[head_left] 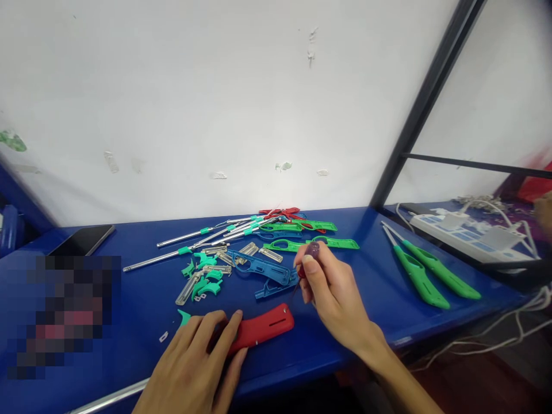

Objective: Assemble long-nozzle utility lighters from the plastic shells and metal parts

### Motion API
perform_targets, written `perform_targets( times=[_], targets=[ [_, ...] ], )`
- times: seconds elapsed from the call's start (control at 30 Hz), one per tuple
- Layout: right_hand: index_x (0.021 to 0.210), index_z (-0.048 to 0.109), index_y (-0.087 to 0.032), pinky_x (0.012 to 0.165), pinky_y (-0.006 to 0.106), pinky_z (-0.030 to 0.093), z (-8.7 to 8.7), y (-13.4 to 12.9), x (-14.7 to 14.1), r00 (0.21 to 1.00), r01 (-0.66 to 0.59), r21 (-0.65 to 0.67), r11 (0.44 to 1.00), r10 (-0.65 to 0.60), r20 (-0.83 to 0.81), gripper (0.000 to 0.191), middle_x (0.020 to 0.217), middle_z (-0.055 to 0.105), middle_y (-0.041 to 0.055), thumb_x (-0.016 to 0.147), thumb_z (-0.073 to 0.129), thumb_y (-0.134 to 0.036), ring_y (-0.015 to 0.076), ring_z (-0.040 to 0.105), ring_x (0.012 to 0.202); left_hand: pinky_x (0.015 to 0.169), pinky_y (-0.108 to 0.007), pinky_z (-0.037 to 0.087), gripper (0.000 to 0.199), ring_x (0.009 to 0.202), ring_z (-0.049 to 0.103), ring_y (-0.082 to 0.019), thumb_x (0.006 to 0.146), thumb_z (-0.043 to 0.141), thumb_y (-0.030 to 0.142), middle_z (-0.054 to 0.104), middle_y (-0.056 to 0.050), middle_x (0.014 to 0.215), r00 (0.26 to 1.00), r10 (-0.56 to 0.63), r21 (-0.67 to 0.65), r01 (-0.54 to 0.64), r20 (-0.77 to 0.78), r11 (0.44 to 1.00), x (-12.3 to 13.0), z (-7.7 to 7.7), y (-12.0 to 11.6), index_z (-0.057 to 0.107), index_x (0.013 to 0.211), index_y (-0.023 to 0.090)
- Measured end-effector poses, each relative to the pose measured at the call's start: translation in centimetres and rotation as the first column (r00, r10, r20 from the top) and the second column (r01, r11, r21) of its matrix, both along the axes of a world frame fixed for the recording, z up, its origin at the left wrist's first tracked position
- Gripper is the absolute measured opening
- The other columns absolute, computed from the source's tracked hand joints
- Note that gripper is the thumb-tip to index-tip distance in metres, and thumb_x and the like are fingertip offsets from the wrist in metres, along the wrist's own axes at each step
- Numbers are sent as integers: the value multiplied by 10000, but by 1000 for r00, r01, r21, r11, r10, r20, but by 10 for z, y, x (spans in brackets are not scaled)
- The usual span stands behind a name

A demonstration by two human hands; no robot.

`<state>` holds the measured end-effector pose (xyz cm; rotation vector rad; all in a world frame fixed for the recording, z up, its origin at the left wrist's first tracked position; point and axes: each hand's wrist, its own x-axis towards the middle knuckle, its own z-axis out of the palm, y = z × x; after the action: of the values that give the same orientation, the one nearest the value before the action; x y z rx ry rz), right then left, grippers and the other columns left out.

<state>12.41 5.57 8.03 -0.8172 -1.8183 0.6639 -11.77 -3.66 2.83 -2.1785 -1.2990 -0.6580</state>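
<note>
My left hand (196, 353) is closed over a red long-neck lighter (268, 329), pressing it against the blue tabletop near the front edge. The lighter's silver tube (112, 397) comes out on the left, and its middle is hidden under my fingers. A screwdriver (312, 249) with a dark red handle is pinched in my right hand (338, 296). Its thin shaft points down near the right end of the lighter; I cannot tell whether the tip touches. Just behind lie blue handle halves (261, 267), clear fuel tanks (188, 288) and teal triggers (211, 287).
Silver tubes (157, 260) and green handle halves (317, 225) are heaped at the back. Two green lighters (420, 276) lie on the right. A phone (84, 240) rests at the back left. Beyond a black frame post (425, 109) is a power strip (466, 236) with white cables.
</note>
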Motion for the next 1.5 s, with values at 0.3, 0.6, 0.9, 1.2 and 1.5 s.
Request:
perform_targets(
  times=[0.3, 0.6, 0.9, 1.2, 1.5],
  targets=[
    [990, 554, -226, 582, 242, 422, 0, 0, -3, 999, -9, 41, 999, 7, 40, 288, 719, 559, -42, 1155, 397, -402, 112, 532, 560, 849, -345, 567, 379, 976, 671, -220, 1110, 419, 334, 694, -77, 1146, 1000, -10, -6, 10, 11, 1000, 0, 1, 0, 637, 1375, 174],
    [959, 565, -216, 664, 272, 416, 6, -2, 0, 993, -77, 124, 989, 65, 94, 283, 760, 560, -28, 1153, 408, -349, 130, 528, 639, 875, -339, 532, 371, 988, 658, -217, 1111, 412, 321, 693, -68, 1149, 1000, -12, 5, 12, 12, 1000, 0, 1, 1, 650, 1358, 179],
    [914, 637, -211, 736, 280, 466, 9, -3, -1, 984, -176, 54, 983, 176, 7, 287, 875, 661, 8, 1126, 505, -352, 149, 610, 774, 868, -326, 527, 382, 978, 649, -207, 1119, 390, 318, 687, -66, 1138, 1000, -13, 11, 13, 2, 1000, 2, 2, 0, 649, 1353, 162],
    [1073, 719, -250, 691, 252, 526, 4, -3, -5, 985, -145, 6, 989, 145, -98, 115, 905, 715, -15, 1062, 654, -344, 127, 679, 726, 862, -337, 533, 388, 971, 655, -214, 1114, 387, 316, 694, -71, 1125, 1000, -11, 20, 11, -14, 1000, 1, 1, 0, 655, 1341, 150],
    [1081, 745, -273, 650, 220, 544, 3, -5, -9, 984, -120, 39, 992, 124, -129, 83, 841, 731, -40, 999, 746, -286, 115, 679, 698, 865, -346, 541, 379, 978, 655, -217, 1112, 398, 315, 686, -76, 1144, 1000, -10, 22, 10, -9, 1000, 1, 1, 2, 651, 1349, 162]
  ],
)
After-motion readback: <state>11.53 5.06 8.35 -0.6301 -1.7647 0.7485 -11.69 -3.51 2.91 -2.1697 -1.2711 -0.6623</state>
